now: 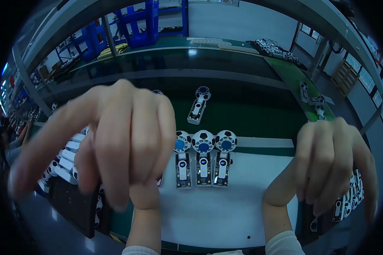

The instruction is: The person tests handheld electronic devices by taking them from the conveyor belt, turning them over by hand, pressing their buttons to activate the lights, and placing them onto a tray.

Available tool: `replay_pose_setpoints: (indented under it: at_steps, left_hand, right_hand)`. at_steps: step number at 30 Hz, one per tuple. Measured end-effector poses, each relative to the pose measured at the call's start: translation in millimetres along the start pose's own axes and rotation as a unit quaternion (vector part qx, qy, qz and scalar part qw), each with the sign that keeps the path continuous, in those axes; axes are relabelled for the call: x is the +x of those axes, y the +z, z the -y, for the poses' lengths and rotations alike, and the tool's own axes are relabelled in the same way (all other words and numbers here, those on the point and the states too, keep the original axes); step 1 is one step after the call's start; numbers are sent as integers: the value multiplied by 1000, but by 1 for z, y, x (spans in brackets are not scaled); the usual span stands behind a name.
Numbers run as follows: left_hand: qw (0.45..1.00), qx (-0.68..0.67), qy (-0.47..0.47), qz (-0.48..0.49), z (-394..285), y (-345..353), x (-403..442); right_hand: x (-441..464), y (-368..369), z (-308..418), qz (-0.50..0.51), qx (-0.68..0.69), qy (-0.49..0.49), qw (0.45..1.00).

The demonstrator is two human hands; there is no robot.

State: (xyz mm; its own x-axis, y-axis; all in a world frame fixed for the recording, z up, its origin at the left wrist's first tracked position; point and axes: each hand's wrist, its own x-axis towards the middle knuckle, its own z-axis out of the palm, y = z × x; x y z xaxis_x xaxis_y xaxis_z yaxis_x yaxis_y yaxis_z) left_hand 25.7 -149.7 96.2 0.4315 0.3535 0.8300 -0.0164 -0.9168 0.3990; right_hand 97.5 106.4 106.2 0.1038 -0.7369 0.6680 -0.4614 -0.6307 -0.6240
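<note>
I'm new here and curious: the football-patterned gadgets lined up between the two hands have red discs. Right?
Not quite: the head view shows blue discs, not red, on the football-patterned gadgets lined up between the left hand and right hand.

Football-patterned handheld fans (pixel 203 165) look glossy plastic, the work mat (pixel 225 216) smooth and matt, the pallet (pixel 345 77) wooden, the sleeves (pixel 284 244) cloth

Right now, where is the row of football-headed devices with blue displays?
In the head view, the row of devices lies near the middle, at the far edge of the white mat, between left hand and right hand; another device lies just beyond.
</note>
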Motion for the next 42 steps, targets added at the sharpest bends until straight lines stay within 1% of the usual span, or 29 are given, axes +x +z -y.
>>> replay_pose_setpoints:
  at_steps: [2, 3, 4, 5, 6, 7, 8, 10, 12, 13, 14, 15, 16, 19, 21, 23, 24, 27, 29, 31, 33, 34, 36, 37, 38, 39, 40, 41, 42]
  left_hand:
    - [976, 83, -79, -183, -16, -2, -21]
    - [929, 199, -143, -278, -15, -6, -29]
    - [854, 309, -203, -366, -14, -10, -34]
    - [763, 427, -287, -391, -10, -15, -39]
    - [650, 532, -362, -404, -2, -20, -47]
    - [489, 623, -494, -360, 2, -22, -52]
    - [488, 623, -493, -360, 5, -25, -67]
    - [249, 732, -606, -189, 8, -33, -100]
    - [217, 628, -704, -250, 8, -32, -112]
    - [217, 630, -703, -248, 7, -35, -122]
    - [197, 582, -752, -237, 7, -38, -134]
    - [175, 531, -798, -225, 7, -40, -146]
    - [173, 531, -799, -221, 4, -44, -155]
    - [168, 469, -829, -253, 4, -56, -177]
    - [162, 458, -849, -207, 6, -56, -189]
    - [162, 427, -865, -209, 7, -58, -196]
    - [164, 393, -881, -209, 8, -58, -201]
    - [146, 417, -869, -222, 16, -58, -212]
    - [144, 438, -860, -221, 20, -60, -235]
    - [141, 459, -850, -219, 21, -58, -244]
    - [135, 505, -835, -169, 25, -56, -237]
    - [135, 506, -834, -172, 26, -55, -230]
    - [205, 482, -828, -198, 27, -55, -217]
    - [205, 482, -827, -201, 29, -56, -210]
    - [246, 477, -810, -236, 32, -59, -202]
    - [285, 471, -790, -268, 34, -62, -195]
    - [363, 443, -761, -304, 34, -65, -188]
    - [364, 446, -760, -302, 38, -67, -180]
    - [438, 432, -682, -395, 44, -67, -173]
  right_hand:
    - [4, -13, -12, -34, -29, -10, 999]
    - [4, -17, -20, -66, -56, -19, 996]
    - [5, -15, -30, -162, -64, -12, 985]
    - [4, -15, -41, -256, -72, -4, 964]
    - [-1, -22, -52, -285, -148, 60, 945]
    - [-7, -34, -61, -311, -222, 123, 916]
    - [-13, -45, -75, -339, -243, 197, 887]
    - [-29, -62, -106, -397, -260, 337, 813]
    - [-57, -79, -145, -425, -247, 469, 734]
    - [-76, -85, -167, -422, -252, 524, 696]
    - [-92, -89, -186, -417, -254, 577, 655]
    - [-102, -91, -202, -378, -278, 641, 608]
    - [-105, -91, -214, -336, -299, 698, 557]
    - [-108, -82, -239, -297, -324, 720, 537]
    - [-118, -80, -251, -283, -324, 717, 548]
    - [-109, -68, -252, -257, -428, 704, 506]
    - [-107, -67, -255, -255, -427, 704, 507]
    - [-109, -68, -261, -287, -427, 698, 497]
    - [-121, -72, -268, -383, -381, 673, 505]
    - [-130, -75, -274, -412, -377, 661, 501]
    - [-138, -78, -273, -440, -372, 648, 498]
    - [-140, -79, -269, -469, -334, 646, 501]
    - [-144, -83, -263, -493, -299, 643, 504]
    - [-147, -84, -261, -558, -142, 577, 580]
    - [-151, -86, -259, -601, 20, 488, 633]
    - [-155, -88, -257, -600, 17, 488, 633]
    - [-149, -88, -249, -630, 38, 399, 665]
    - [-143, -88, -242, -652, 60, 305, 691]
    - [-135, -91, -237, -683, 52, 238, 688]
